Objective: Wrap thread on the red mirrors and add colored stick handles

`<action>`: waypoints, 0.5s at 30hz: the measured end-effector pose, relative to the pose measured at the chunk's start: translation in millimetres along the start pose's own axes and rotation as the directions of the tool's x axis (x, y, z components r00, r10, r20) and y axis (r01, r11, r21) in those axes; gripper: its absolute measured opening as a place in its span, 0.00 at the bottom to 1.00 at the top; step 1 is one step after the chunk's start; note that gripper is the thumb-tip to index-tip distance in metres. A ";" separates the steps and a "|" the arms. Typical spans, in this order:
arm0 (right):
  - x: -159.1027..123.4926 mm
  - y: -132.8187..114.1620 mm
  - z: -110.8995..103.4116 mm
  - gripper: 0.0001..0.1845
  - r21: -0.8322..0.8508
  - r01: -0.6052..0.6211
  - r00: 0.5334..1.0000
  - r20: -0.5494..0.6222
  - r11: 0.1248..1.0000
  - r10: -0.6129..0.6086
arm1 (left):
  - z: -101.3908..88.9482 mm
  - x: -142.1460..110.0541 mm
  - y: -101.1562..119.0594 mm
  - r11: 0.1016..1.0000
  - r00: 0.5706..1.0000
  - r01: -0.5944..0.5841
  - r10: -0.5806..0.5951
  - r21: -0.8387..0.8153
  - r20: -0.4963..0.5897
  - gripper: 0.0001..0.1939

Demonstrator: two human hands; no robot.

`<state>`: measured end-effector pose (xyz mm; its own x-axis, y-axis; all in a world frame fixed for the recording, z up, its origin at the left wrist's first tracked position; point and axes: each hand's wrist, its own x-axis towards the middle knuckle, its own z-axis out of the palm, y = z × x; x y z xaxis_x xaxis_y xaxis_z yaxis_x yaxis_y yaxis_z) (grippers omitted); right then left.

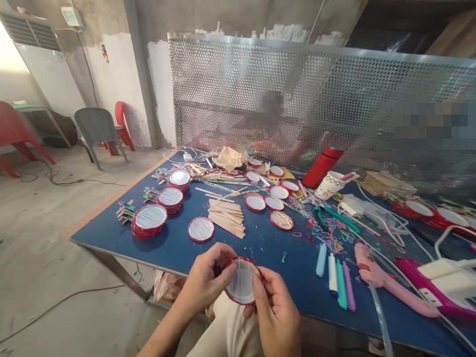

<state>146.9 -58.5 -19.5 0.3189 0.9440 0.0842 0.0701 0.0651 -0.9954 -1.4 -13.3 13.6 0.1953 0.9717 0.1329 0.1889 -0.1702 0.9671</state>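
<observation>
"Where is the red-rimmed disc [241,283]?"

"Raised over the person's lap [225,327], by the near edge of the counter [260,248]. The left hand [211,277] and right hand [277,307] have fingers [220,251] and thumbs pinching its opposite sides."

"How would it handle?"

"Light, I'd judge, and fairly stiff at the rim. The pale face looks smooth, perhaps slippery, and might crack under pressure, so hold the rim."

"And behind it?"

"Partly hidden; I can't tell how firmly it's backed."

"Beyond?"

"A similar disc [201,229] lies beside fanned wooden sticks [226,219]; a pink glue gun [396,287] lies farther right."
</observation>
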 end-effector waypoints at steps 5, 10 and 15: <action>-1.6 10.0 2.2 0.19 -0.023 0.043 0.999 0.009 0.999 -0.043 | 1.5 1.3 2.7 1.000 0.998 0.003 -0.002 0.015 -0.058 0.06; -4.5 12.6 4.3 0.20 -0.098 0.103 0.995 0.016 0.990 -0.102 | 1.6 1.8 -0.3 0.999 0.994 -0.028 0.026 -0.020 -0.104 0.07; -7.2 5.7 3.0 0.18 -0.124 0.114 0.994 0.019 0.986 -0.112 | 1.0 3.4 -5.5 0.992 0.984 -0.123 0.122 0.004 -0.131 0.09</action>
<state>142.2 -63.9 -25.9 0.2911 0.9367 0.1945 0.2226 0.1314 -0.9660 -0.8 -9.2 8.4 0.0895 0.9566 0.2774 0.1669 -0.2890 0.9427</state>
